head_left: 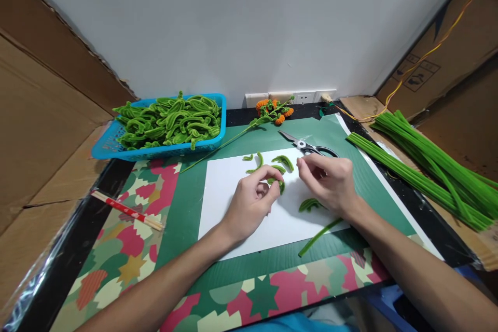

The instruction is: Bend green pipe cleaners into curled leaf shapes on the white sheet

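A green mat (187, 192) lies under the white sheet (221, 197). Behind the sheet, to its left, stands the blue basket (171, 153) of fuzzy green pieces (171, 119). Over the sheet's right part, the right hand (330, 179) has its fingertips together; whether they hold something, I cannot tell. Scissors (300, 144) lie at its far edge. Above its middle, the left hand (251, 201) pinches a curled green piece (282, 187).

The curl (281, 187), fuzzy and green, is bent in an arc and pinched by the left hand (249, 201) over the white sheet (218, 202), partly hidden by the fingers.
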Demonstrator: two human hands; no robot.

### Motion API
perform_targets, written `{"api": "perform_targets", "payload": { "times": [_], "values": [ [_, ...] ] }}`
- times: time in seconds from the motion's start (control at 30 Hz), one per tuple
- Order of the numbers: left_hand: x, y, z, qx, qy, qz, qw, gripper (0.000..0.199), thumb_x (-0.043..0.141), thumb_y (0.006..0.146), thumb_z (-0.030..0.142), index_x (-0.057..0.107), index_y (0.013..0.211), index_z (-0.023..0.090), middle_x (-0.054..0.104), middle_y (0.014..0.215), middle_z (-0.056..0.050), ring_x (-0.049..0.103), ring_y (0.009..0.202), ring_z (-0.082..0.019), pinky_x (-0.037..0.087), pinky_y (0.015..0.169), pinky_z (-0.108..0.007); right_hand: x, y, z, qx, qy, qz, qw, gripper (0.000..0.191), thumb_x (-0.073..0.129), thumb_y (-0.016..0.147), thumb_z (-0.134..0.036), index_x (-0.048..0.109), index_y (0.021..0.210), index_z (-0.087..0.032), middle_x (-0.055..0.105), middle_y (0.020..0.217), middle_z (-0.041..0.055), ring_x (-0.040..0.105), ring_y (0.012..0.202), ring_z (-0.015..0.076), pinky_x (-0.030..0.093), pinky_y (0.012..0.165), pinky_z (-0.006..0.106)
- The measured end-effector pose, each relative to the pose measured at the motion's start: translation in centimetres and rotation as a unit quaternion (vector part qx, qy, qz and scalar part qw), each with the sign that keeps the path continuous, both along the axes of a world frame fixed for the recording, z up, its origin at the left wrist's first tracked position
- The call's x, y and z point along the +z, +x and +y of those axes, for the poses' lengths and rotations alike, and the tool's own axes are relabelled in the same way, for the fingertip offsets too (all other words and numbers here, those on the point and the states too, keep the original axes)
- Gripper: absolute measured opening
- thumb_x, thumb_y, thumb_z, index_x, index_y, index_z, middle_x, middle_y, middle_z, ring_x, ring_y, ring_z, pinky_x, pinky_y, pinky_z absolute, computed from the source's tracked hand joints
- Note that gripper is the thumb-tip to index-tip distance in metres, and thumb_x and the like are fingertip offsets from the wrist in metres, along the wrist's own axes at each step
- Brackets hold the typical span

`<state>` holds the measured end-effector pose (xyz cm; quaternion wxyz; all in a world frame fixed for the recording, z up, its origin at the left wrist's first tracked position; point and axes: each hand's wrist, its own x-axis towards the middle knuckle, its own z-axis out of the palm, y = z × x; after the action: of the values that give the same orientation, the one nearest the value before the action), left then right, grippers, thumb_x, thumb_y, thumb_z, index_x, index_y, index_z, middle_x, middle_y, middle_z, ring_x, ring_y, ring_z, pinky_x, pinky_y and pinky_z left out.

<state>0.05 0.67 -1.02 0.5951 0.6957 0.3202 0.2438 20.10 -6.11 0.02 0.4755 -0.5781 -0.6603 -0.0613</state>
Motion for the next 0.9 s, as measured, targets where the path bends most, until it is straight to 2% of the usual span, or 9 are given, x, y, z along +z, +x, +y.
{"api": "perform_targets", "payload": {
  "times": [0.1,0.2,0.33,0.43,0.57,0.67,0.77,0.9],
  "values": [
    [0.4,0.0,-0.1,-0.022,0.044,0.026,0.998,0.014,0.063,0.103,0.032,0.069,0.106,0.020,0.066,0.083,0.001,0.056,0.057,-0.010,0.044,0.052,-0.022,0.3,0.4,0.1,-0.017,-0.016,0.063,0.998,0.034,0.062,0.102,-0.027,0.062,0.069,-0.020,0.049,0.052,-0.0054,0.039,0.045,0.0080,0.031,0.047,0.024],
    [0.8,0.1,-0.2,-0.041,0.136,0.033,0.989,0.012,0.063,0.102,0.023,0.074,0.104,0.020,0.070,0.093,-0.002,0.058,0.065,-0.010,0.045,0.059,-0.023,0.5,0.8,0.2,-0.026,-0.015,0.093,0.995,0.035,0.063,0.102,-0.029,0.062,0.068,-0.019,0.047,0.052,-0.0055,0.037,0.045,0.0080,0.031,0.046,0.024],
    [0.8,0.0,-0.3,-0.062,0.207,0.024,0.976,0.017,0.064,0.100,0.017,0.079,0.105,0.023,0.069,0.109,-0.004,0.061,0.076,-0.011,0.049,0.068,-0.024,0.6,1.0,0.2,-0.030,-0.025,0.101,0.994,0.039,0.062,0.103,-0.032,0.062,0.067,-0.019,0.048,0.052,-0.0047,0.038,0.045,0.0083,0.032,0.047,0.025],
    [0.6,-0.1,-0.5,-0.090,0.237,0.050,0.966,0.018,0.065,0.100,0.016,0.080,0.105,0.023,0.071,0.105,-0.004,0.062,0.078,-0.013,0.049,0.070,-0.026,0.6,1.1,0.2,-0.025,-0.023,0.098,0.995,0.039,0.062,0.103,-0.034,0.062,0.067,-0.020,0.047,0.052,-0.0047,0.037,0.046,0.0086,0.031,0.047,0.025],
    [0.5,-0.1,-0.7,-0.128,0.317,0.094,0.935,0.018,0.063,0.099,0.014,0.078,0.103,0.022,0.074,0.099,-0.004,0.064,0.078,-0.016,0.048,0.069,-0.028,0.6,1.3,0.3,-0.013,-0.019,0.092,0.996,0.037,0.063,0.103,-0.034,0.065,0.069,-0.019,0.046,0.052,-0.0050,0.037,0.046,0.0086,0.030,0.047,0.024],
    [0.5,-0.1,-0.9,-0.142,0.383,0.112,0.906,0.018,0.062,0.098,0.012,0.077,0.101,0.021,0.075,0.099,-0.005,0.068,0.085,-0.019,0.048,0.071,-0.030,0.5,1.5,0.3,-0.008,-0.019,0.088,0.996,0.035,0.063,0.102,-0.031,0.065,0.070,-0.019,0.047,0.053,-0.0050,0.037,0.047,0.0085,0.031,0.048,0.024],
    [0.4,-0.1,-1.1,-0.137,0.402,0.104,0.899,0.018,0.061,0.098,0.011,0.076,0.102,0.020,0.074,0.098,-0.004,0.068,0.081,-0.018,0.047,0.070,-0.029,0.5,1.5,0.3,-0.003,-0.011,0.087,0.996,0.033,0.064,0.101,-0.028,0.065,0.070,-0.019,0.046,0.054,-0.0057,0.037,0.047,0.0082,0.031,0.048,0.024],
    [0.3,-0.2,-1.1,-0.084,0.373,0.088,0.920,0.018,0.060,0.098,0.013,0.074,0.107,0.020,0.071,0.092,-0.003,0.063,0.073,-0.015,0.045,0.066,-0.028,0.5,1.4,0.3,0.002,-0.009,0.079,0.997,0.031,0.064,0.101,-0.026,0.065,0.071,-0.019,0.044,0.053,-0.0065,0.034,0.047,0.0082,0.030,0.048,0.025]
  ]
}}
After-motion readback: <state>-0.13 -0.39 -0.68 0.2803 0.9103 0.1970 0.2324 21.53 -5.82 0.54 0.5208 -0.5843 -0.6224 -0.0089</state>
